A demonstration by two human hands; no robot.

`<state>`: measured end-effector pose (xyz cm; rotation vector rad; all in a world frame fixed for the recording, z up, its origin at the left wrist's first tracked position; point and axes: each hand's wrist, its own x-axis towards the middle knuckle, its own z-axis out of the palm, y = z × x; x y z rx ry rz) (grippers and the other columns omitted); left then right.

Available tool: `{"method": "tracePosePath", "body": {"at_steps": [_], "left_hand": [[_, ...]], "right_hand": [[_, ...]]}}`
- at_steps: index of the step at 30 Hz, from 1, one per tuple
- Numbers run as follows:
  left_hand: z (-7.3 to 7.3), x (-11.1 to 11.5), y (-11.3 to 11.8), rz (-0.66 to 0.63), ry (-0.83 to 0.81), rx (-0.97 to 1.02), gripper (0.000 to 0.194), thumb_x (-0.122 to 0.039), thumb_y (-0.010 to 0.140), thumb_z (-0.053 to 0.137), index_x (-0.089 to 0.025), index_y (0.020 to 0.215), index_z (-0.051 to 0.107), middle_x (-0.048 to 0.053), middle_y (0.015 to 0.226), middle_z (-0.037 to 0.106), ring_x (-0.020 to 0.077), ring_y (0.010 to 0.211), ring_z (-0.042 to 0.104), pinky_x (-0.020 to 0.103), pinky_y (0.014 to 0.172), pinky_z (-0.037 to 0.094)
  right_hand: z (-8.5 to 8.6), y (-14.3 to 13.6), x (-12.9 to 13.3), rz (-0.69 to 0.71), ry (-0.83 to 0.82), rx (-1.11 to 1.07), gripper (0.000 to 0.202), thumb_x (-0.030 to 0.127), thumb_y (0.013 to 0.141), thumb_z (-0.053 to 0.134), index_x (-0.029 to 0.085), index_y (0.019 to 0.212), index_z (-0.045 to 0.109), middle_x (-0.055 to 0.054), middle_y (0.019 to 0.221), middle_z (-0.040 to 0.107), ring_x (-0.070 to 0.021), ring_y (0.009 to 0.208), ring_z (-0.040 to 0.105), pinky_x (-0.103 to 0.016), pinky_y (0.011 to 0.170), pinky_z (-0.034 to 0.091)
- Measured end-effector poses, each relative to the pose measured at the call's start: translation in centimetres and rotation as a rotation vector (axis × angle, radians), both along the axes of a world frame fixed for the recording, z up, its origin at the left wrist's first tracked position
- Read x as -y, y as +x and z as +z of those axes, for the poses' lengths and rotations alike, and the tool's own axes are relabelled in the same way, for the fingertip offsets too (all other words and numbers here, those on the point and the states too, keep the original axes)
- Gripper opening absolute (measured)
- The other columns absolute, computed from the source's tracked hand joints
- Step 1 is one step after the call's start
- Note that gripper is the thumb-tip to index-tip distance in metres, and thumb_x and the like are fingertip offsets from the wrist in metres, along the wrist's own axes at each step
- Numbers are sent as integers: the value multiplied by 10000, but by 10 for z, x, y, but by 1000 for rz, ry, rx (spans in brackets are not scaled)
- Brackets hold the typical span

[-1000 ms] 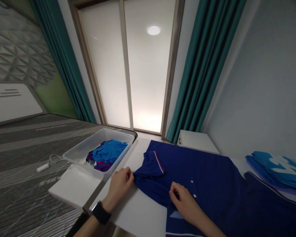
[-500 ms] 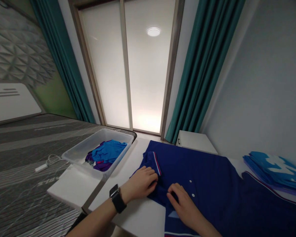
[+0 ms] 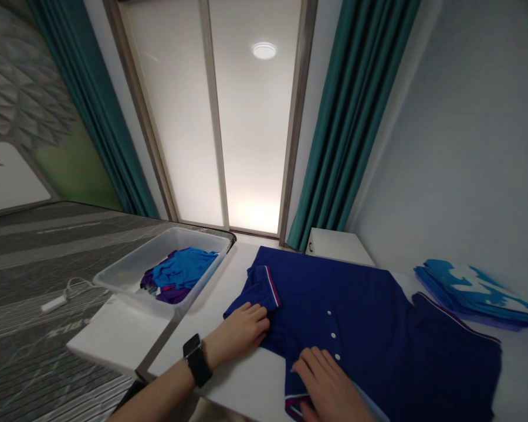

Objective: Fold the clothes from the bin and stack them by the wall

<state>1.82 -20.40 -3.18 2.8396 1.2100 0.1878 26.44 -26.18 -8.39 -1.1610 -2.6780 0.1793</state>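
Note:
A navy polo shirt (image 3: 365, 305) lies spread on the white table, its white buttons facing up and its striped-trim collar towards me. My left hand (image 3: 242, 329) rests on the left sleeve (image 3: 261, 287), beside the striped cuff, fingers slightly bent over the cloth without a visible grip. Over the collar area near the front edge is my right hand (image 3: 328, 381); its fingers lie on the fabric with the thumb apart. The palm covers part of the collar. A black watch (image 3: 197, 360) is on my left wrist.
A clear plastic bin (image 3: 127, 287) with crumpled blue and purple clothes stands on the left. Folded blue garments (image 3: 475, 293) are stacked at the right by the wall. Behind the table is a white cabinet (image 3: 338, 245). A white power strip (image 3: 55, 303) lies on the carpet.
My right hand has moved down towards the collar and its fingers have spread. The left hand has slid slightly down along the sleeve. The view has shifted a little to the right.

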Motion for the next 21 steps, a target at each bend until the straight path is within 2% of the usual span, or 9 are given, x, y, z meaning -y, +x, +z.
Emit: {"method": "tracePosePath", "body": {"at_steps": [2, 4, 8, 11, 14, 17, 21], "left_hand": [[1, 0, 1, 9, -11, 22, 102, -132, 910, 527, -210, 853, 560, 35, 962, 598, 199, 921, 546, 334, 819, 355], [3, 1, 1, 28, -27, 60, 105, -124, 902, 506, -211, 860, 547, 32, 937, 609, 196, 891, 541, 330, 816, 354], [2, 0, -2, 29, -22, 127, 104, -132, 911, 469, -211, 875, 525, 27, 903, 616, 188, 838, 532, 320, 803, 355], [0, -2, -3, -6, 43, 128, 144, -138, 947, 418, -207, 883, 526, 32, 892, 616, 188, 825, 531, 329, 808, 354], [2, -4, -2, -28, 102, 131, 198, -114, 957, 371, -206, 901, 537, 38, 882, 614, 190, 830, 538, 343, 828, 350], [11, -4, 4, -12, 89, 174, 184, -123, 922, 426, -210, 1034, 543, 44, 947, 619, 201, 898, 548, 355, 858, 344], [18, -1, 22, -36, 79, 178, 309, -367, 887, 612, -231, 1152, 531, 50, 1076, 610, 232, 1001, 540, 373, 892, 330]], "right_hand": [[7, 6, 0, -46, -47, -58, 268, 116, 788, 509, 215, 1027, 577, -91, 1051, 654, -275, 1008, 593, -440, 956, 417], [23, 15, -2, -98, -154, -168, 278, 71, 823, 399, 229, 983, 562, -56, 975, 656, -223, 941, 609, -390, 919, 433], [54, 37, -12, -280, -352, -444, 210, 215, 926, 324, 247, 962, 528, -30, 890, 650, -194, 842, 617, -305, 761, 460], [61, 50, -22, -349, -389, -522, 218, 332, 948, 326, 251, 945, 528, -8, 812, 638, -187, 758, 605, -292, 707, 447], [64, 54, -28, -352, -368, -546, 245, 371, 952, 327, 247, 951, 538, 4, 789, 622, -176, 716, 582, -279, 680, 433], [72, 52, -32, -311, -361, -567, 260, 350, 955, 319, 240, 941, 554, 18, 750, 597, -159, 678, 554, -260, 656, 423], [81, 45, -36, -249, -381, -577, 263, 318, 942, 338, 231, 927, 585, 16, 765, 614, -156, 692, 562, -252, 660, 421]]}}
